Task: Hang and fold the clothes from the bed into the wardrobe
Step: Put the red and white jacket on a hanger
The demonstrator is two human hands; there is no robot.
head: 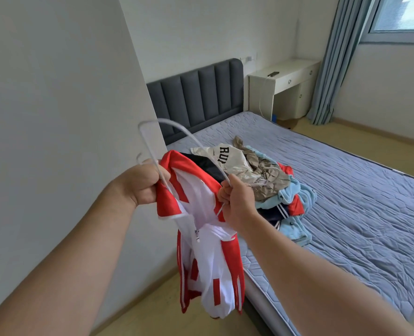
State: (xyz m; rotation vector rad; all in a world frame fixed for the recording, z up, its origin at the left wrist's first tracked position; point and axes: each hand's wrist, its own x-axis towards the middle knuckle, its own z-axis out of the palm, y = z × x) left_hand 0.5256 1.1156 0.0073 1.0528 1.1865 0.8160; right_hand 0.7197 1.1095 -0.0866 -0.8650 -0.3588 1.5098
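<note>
A red and white jacket [211, 253] hangs from both my hands beside the bed. My left hand [140, 185] grips its red collar together with one end of a white wire hanger [177, 128]. My right hand [237, 202] grips the hanger's other arm and the jacket's opposite shoulder. The hanger arches above the collar, and its lower part is hidden inside the fabric. A pile of clothes [269, 187] lies on the blue quilted bed [346, 202]: a beige top with black letters, a khaki piece, light blue fleece, and red and navy items.
A white panel [55, 117] stands close on my left. A dark grey padded headboard [196, 98] backs the bed. A white desk [286, 86] and a blue curtain [334, 69] stand at the far right. Wood floor [152, 309] runs below the jacket.
</note>
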